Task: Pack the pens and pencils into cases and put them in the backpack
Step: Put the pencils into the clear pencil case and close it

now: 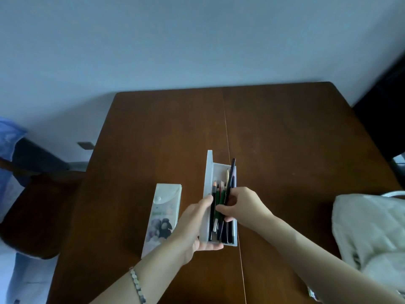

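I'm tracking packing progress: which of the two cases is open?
The right-hand case: its lid stands up and pencils show inside, the left hand gripping it. The printed case beside it lies closed.

Nothing reads clearly (green print on the closed case (162,217) is blurred).

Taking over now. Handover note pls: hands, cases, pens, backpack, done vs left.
Left hand holds the open pencil case by its near left end, on the table. Right hand grips a bundle of pens and pencils inside that case; one dark pen sticks out past its far end.
Second case lies closed just left of it. White backpack sits at the table's right edge.
Done: pens mostly in the case.
Left: settle the bundle, close the case, put both cases in the backpack.
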Tool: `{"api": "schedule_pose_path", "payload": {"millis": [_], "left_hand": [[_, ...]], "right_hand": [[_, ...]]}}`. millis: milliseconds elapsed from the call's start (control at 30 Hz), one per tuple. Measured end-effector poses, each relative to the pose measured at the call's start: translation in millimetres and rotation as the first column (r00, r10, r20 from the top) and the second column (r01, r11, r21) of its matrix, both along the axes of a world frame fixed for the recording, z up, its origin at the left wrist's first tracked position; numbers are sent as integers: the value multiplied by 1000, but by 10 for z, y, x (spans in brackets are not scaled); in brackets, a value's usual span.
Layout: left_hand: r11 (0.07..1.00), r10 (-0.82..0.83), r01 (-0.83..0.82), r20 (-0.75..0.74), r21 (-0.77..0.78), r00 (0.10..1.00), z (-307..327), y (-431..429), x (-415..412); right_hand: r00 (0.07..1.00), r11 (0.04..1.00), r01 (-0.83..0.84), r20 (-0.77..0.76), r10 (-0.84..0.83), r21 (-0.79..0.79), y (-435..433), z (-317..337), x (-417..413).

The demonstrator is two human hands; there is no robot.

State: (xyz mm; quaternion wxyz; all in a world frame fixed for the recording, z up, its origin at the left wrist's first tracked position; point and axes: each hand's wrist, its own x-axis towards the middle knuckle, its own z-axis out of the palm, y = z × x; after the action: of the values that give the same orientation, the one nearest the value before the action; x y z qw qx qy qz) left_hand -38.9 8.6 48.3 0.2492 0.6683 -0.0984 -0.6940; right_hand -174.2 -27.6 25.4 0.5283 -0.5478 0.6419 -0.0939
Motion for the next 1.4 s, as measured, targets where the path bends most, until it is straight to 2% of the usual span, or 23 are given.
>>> {"api": "schedule_pose_path", "payload": {"millis": [100,300,367,500,600,867,1067,1167,1267,1400], "left_hand": [[1000,-1,1,-28,13,1000,18,61,-57],[996,-48,48,-5,-73,999,39,207,-201],[995,-47,46,0,-93,999,69,248,-232],[994,-74,73,-2,-87,997,78,312,-255],[997,-33,30,-29,-77,999,83,335,-241],[990,53,-66,-108,-121,993,155,362,-255],[988,91,-111,-173,-111,981,152,375,-229],[984,117,-142,-216,-104,969,177,369,-215],[978,139,-168,-214,-125,967,238,362,-227],[976,86,-115,-156,-185,984,302,372,-244]], "right_hand": [[997,997,0,-82,-7,-81,106,17,-61],[989,965,9,-139,-47,-263,315,74,-225],[991,961,32,-118,-67,-276,374,70,-273],[985,967,170,20,-169,-192,423,68,-366],[972,946,234,80,-222,-225,433,105,-446],[990,907,133,12,-140,-399,547,108,-367],[984,804,99,-60,-165,-586,610,27,-345],[995,818,85,6,-99,-568,705,-6,-333],[1000,870,-6,3,8,-494,749,-37,-325],[996,899,38,94,3,-436,704,-9,-309]]}}
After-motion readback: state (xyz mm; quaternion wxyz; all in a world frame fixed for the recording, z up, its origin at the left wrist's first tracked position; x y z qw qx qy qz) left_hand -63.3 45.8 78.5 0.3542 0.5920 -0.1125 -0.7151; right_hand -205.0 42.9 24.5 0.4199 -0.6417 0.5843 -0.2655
